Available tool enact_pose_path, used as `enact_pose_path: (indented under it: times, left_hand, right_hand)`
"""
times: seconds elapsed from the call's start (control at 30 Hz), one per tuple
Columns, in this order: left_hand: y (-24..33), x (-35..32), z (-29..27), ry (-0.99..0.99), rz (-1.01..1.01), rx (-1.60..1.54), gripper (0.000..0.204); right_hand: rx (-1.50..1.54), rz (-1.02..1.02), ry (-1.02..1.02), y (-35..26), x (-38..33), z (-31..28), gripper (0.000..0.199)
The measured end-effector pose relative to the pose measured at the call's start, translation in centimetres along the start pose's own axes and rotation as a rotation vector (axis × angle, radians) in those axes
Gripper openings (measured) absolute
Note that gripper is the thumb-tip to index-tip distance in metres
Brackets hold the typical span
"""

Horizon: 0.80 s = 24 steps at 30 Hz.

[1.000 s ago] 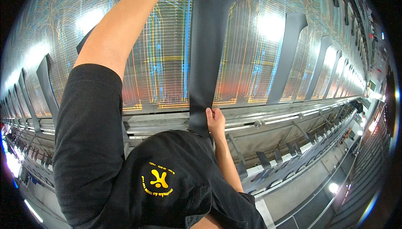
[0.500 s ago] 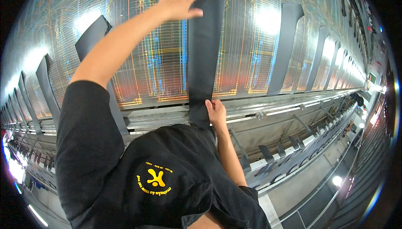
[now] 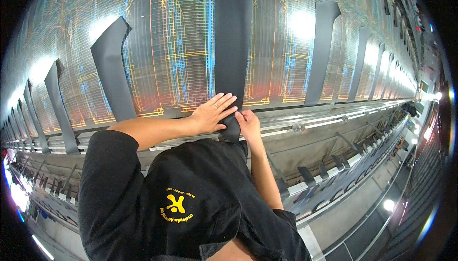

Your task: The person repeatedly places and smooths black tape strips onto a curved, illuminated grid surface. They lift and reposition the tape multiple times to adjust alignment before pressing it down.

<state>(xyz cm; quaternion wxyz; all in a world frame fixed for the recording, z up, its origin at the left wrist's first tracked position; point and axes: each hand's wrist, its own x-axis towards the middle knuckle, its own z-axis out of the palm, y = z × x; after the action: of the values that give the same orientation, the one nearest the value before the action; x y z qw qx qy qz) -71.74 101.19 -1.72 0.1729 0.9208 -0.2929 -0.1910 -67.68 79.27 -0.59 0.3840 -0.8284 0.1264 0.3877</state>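
Dark grey, soft-looking strip (image 3: 232, 46) hangs flat against the threaded wall (image 3: 167, 61) right ahead of me. My left hand (image 3: 212, 114) lies spread on its lower end; my right hand (image 3: 248, 123) pinches the bottom edge. I judge it light and limp, best gripped at that lower edge.

Dark strip (image 3: 232, 46) top cut off; lower end behind hands.
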Motion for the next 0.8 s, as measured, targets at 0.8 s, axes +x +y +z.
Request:
enact_pose_path:
  times: [0.8]
  left_hand:
    - [-15.5, 13.1, -10.4, 0.507, -0.491, 0.090, 0.085]
  right_hand:
    - [-0.401, -0.707, 0.101, -2.3, -3.9, 1.3, 0.026]
